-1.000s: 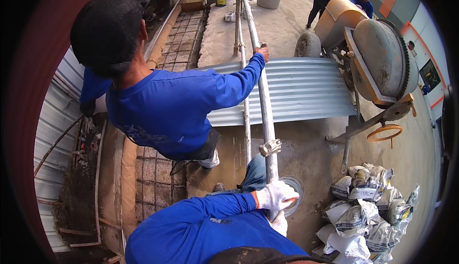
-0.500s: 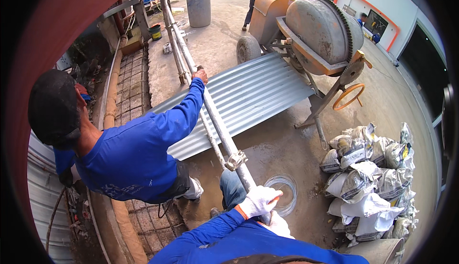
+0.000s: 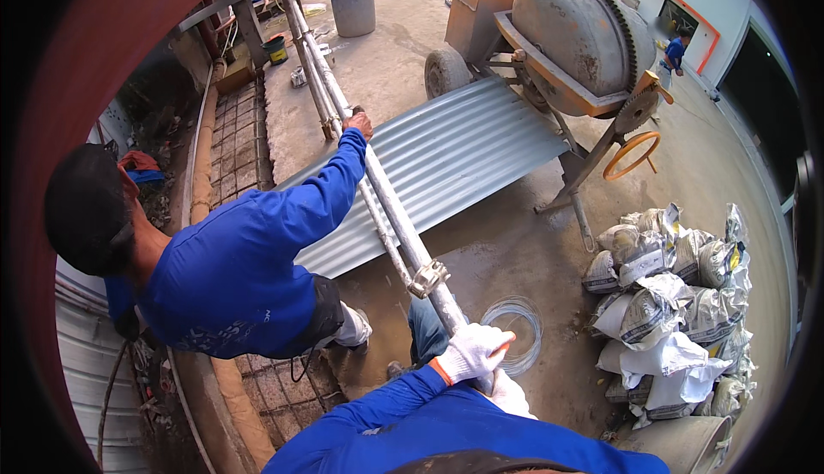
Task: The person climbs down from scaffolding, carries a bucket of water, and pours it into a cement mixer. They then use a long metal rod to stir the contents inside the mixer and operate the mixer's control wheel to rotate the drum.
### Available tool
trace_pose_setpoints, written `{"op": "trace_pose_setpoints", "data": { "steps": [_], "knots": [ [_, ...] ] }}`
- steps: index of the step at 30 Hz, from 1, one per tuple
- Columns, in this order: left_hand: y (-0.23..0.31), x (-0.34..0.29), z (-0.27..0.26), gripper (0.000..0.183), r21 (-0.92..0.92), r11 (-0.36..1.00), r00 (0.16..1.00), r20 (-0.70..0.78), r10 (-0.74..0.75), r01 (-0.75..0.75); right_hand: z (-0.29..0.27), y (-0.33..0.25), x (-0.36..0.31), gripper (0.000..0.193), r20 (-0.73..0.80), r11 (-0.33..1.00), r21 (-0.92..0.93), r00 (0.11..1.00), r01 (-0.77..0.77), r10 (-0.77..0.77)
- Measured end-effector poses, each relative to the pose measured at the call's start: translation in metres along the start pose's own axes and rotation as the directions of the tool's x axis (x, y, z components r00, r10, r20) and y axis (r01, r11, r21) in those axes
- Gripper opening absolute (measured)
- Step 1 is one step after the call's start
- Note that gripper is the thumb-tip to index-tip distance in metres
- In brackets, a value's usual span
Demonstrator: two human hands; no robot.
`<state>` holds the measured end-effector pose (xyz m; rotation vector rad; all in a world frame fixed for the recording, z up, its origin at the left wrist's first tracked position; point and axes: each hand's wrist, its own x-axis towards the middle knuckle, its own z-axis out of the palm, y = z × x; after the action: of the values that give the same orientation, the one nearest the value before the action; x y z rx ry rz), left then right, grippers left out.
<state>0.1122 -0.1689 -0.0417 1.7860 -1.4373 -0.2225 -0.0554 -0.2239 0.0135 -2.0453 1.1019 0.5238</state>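
A long grey metal scaffold pipe [image 3: 395, 205] slopes from the far left down to my body. My left hand [image 3: 470, 354], in a white knitted glove with an orange cuff, is wrapped round its near end. Just below, my right hand [image 3: 509, 397], also gloved, closes on the same end; its fingers are partly hidden. A pipe clamp [image 3: 427, 278] sits a little above my hands and joins a thinner pipe [image 3: 380, 227] alongside. To my left, a co-worker in a blue shirt [image 3: 232, 272] grips the pipe farther up with a bare hand [image 3: 359, 124].
A corrugated metal sheet [image 3: 463, 152] lies beyond the pipe, against a cement mixer [image 3: 562, 36]. Stacked bags [image 3: 661, 302] stand at right, near a wire coil [image 3: 534, 337]. A rebar grid [image 3: 236, 148] fills the trench at left; a grey drum [image 3: 352, 3] stands far back.
The view has shifted slightly. Both my hands and the co-worker's hand keep hold of the pipe. A distant person at the right now stands more in view.
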Motion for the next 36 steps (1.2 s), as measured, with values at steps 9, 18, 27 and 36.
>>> {"op": "trace_pose_setpoints", "data": {
  "steps": [9, 18, 27, 36],
  "knots": [
    [-0.004, -0.001, 0.006, 0.028, -0.031, 0.999, 1.000, -0.023, -0.012, 0.011, -0.002, -0.003, 0.001, 0.092, -0.013, 1.000, 0.017, 1.000, -0.009, 0.009],
    [-0.004, 0.001, 0.006, 0.027, -0.042, 0.999, 0.999, -0.031, -0.018, 0.016, 0.000, -0.003, 0.002, 0.089, -0.041, 0.999, -0.040, 0.999, -0.025, 0.023],
    [0.001, -0.003, 0.001, 0.024, -0.040, 0.999, 0.998, -0.065, -0.021, 0.018, 0.022, -0.001, 0.007, 0.078, -0.194, 0.971, -0.179, 0.974, -0.156, 0.120],
    [0.000, -0.003, 0.002, 0.024, -0.032, 0.999, 0.998, -0.060, -0.008, 0.006, 0.017, -0.005, 0.005, 0.076, -0.163, 0.978, -0.144, 0.979, -0.148, 0.124]
  ]
}}
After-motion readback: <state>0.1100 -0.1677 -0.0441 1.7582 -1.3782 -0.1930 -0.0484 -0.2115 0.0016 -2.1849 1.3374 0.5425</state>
